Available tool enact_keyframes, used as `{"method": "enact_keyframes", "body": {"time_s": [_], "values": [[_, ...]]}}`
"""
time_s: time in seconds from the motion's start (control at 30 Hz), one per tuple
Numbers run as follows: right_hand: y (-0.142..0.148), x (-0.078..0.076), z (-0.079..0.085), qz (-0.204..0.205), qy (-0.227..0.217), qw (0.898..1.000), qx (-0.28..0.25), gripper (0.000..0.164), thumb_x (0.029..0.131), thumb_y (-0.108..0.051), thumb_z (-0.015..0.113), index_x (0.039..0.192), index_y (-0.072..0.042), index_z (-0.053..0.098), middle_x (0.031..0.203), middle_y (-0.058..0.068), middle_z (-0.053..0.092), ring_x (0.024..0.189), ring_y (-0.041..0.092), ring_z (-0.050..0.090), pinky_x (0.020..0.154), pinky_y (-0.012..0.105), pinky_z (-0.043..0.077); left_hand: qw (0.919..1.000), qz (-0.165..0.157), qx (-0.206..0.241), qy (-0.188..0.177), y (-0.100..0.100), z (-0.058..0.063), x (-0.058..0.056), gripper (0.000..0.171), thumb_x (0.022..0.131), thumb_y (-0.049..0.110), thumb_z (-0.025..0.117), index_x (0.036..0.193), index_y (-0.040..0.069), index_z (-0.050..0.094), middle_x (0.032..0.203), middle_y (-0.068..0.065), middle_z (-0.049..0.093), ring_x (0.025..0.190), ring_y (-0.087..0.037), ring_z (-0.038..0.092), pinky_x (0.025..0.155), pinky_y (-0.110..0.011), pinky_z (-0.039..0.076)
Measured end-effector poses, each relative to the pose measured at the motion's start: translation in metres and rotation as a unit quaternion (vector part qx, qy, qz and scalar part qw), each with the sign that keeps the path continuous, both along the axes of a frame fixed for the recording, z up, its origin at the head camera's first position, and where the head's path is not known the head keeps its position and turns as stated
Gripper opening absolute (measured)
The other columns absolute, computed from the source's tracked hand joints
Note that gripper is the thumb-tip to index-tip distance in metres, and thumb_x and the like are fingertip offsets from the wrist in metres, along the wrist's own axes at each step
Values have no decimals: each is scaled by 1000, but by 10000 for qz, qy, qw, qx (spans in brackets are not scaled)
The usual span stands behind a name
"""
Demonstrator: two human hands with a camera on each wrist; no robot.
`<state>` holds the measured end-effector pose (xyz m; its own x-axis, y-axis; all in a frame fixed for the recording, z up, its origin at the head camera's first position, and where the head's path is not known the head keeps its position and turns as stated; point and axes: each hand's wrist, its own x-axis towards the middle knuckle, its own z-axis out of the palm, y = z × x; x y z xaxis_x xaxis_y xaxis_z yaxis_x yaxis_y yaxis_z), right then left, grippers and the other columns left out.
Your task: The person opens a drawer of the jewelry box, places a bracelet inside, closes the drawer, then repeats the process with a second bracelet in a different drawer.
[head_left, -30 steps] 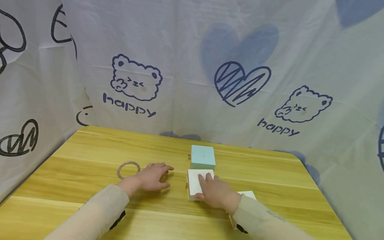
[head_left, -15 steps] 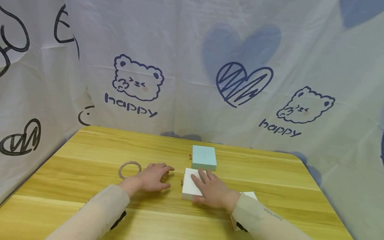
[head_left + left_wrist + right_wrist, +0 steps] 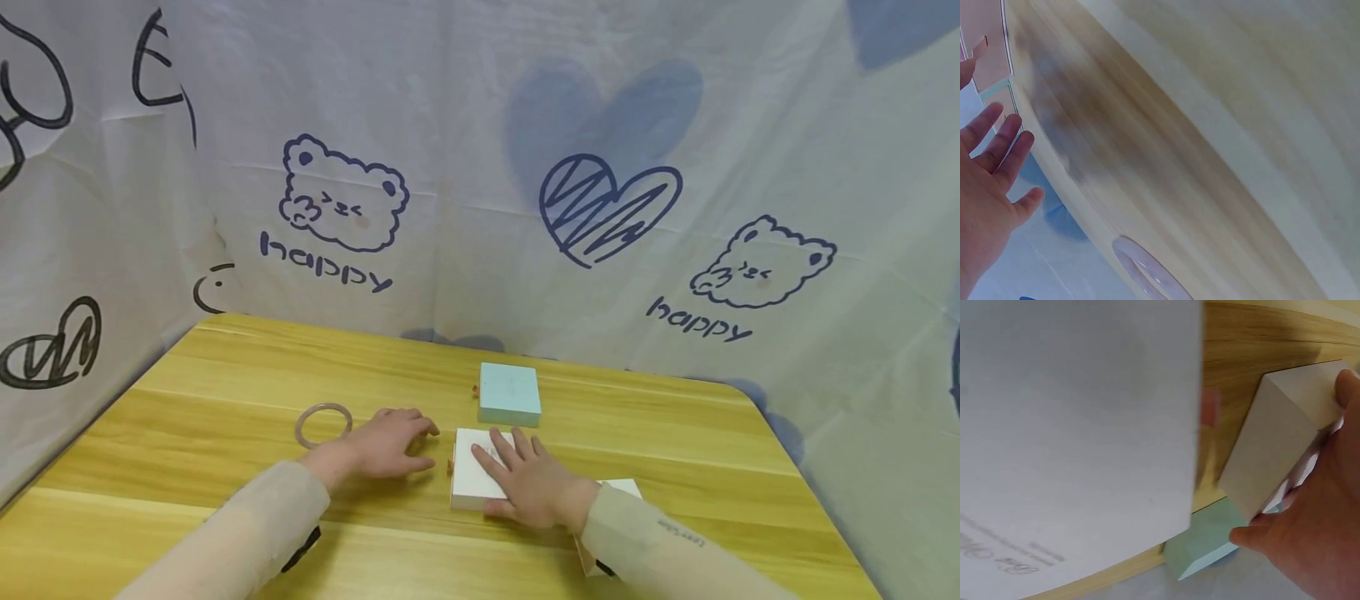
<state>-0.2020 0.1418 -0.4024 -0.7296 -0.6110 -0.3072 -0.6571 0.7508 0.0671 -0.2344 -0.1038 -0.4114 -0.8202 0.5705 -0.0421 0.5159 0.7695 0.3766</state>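
My right hand point(image 3: 536, 487) lies over a small white box point(image 3: 467, 479) in the middle of the table. Its fingers are spread across the lid, with the thumb at the near side; the right wrist view shows the same box point(image 3: 1272, 437) under the palm. A small reddish tab point(image 3: 450, 467) sticks out of the box's left side. Facing that side, my left hand point(image 3: 390, 442) hovers with loosely bent fingers and holds nothing. A mint-green box point(image 3: 509, 393) sits just behind the white one.
Behind my left wrist lies a pale translucent bangle point(image 3: 299, 429), also visible in the left wrist view. A second white box point(image 3: 622, 486), partly covered by my right forearm, sits at the right. Printed cloth point(image 3: 465, 275) hangs behind the wooden table point(image 3: 247, 367).
The white box under my right hand has slid left, then slightly toward me, and now sits nearer my left hand. My right fingers have spread wider; the left hand has shifted slightly right.
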Motion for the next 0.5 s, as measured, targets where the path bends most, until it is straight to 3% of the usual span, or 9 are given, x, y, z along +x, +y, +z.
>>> {"method": "enact_keyframes", "body": {"time_s": [0.13, 0.23, 0.5], "values": [[-1, 1, 1, -113, -60, 9999, -21, 73, 93, -57, 34, 151, -23, 7, 157, 15, 9, 141, 46, 13, 112, 54, 25, 9998, -192, -4, 86, 7, 0, 0, 24, 89, 39, 57, 93, 16, 64, 99, 1, 61, 99, -21, 58, 100, -51, 37], [-1, 2, 3, -140, -80, 9999, -15, 73, 93, -57, 35, 151, -23, 6, 157, 15, 8, 141, 47, 11, 113, 54, 24, 9995, -289, -26, 116, 12, 0, -1, 23, 90, 39, 55, 78, 20, 61, 91, 4, 59, 92, -18, 58, 98, -52, 38], [-2, 4, 6, -101, -74, 9999, 26, 72, 93, -56, 34, 151, -22, 7, 157, 14, 9, 141, 46, 13, 111, 57, 25, 9987, -430, -186, 179, 22, -4, 0, 28, 93, 34, 52, 69, 22, 60, 93, 2, 61, 95, -18, 58, 98, -53, 38]]}}
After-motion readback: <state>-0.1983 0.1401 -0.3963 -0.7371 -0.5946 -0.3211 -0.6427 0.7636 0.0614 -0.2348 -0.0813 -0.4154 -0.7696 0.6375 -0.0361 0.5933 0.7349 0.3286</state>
